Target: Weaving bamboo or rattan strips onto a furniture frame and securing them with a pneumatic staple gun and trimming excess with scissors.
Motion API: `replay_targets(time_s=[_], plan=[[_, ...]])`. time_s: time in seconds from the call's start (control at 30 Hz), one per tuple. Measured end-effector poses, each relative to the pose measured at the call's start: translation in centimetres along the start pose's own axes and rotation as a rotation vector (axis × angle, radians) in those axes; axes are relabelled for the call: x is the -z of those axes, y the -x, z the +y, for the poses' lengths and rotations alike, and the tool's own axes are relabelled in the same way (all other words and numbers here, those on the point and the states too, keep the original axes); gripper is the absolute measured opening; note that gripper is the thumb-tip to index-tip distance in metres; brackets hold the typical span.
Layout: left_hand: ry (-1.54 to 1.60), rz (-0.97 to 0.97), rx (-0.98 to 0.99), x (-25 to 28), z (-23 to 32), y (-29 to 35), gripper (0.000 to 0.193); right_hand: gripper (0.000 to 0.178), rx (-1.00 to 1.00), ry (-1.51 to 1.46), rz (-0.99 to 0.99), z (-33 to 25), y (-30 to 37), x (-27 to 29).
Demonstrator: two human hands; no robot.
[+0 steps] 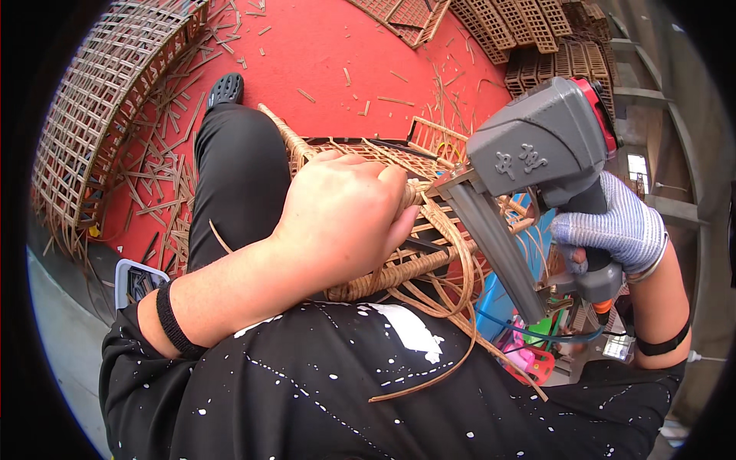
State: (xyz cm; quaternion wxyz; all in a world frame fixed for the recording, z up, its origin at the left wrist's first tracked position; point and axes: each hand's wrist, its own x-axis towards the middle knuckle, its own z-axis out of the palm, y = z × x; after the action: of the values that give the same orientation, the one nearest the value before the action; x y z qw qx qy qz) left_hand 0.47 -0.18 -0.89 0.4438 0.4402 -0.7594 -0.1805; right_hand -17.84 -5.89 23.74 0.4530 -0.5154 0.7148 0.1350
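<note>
My left hand (337,203), bare, is closed round a rattan-wrapped bar of a woven wicker frame (391,277) resting across my lap. Loose rattan strips (466,268) hang in loops from the frame beside that hand. With a striped glove on, my right hand (613,226) grips the handle of a grey pneumatic stapler (537,138) with a red cap. The stapler's nose meets or nearly meets the bar's wrapped end, just right of my left fingers; whether it touches I cannot tell. Part of the frame is hidden under my left hand.
A large woven lattice piece (92,115) stands at the left. Rattan scraps litter the red floor covering (322,57). Wicker pieces (521,27) are stacked at the far right. A plastic bin (121,285) sits at lower left; a blue air hose (537,336) runs from the stapler.
</note>
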Motion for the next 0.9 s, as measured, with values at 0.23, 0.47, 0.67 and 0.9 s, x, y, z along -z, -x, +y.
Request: replay_targets(time_s=[0.23, 0.47, 0.67, 0.9], plan=[[-0.004, -0.015, -0.005, 0.1, 0.0, -0.1, 0.024, 0.031, -0.022, 0.106, -0.039, -0.8, -0.5, 0.7], [0.001, -0.016, -0.018, 0.0, -0.1, -0.1, 0.024, 0.032, -0.04, 0.218, -0.002, -1.7, -1.5, 0.0], [0.002, -0.038, 0.004, 0.0, -0.1, -0.1, 0.024, 0.033, -0.018, 0.094, -0.014, -2.0, 0.4, 0.3], [0.024, -0.025, 0.005, -0.1, 0.0, 0.2, 0.024, 0.03, -0.09, 0.13, -0.029, -2.5, -0.4, 0.7]])
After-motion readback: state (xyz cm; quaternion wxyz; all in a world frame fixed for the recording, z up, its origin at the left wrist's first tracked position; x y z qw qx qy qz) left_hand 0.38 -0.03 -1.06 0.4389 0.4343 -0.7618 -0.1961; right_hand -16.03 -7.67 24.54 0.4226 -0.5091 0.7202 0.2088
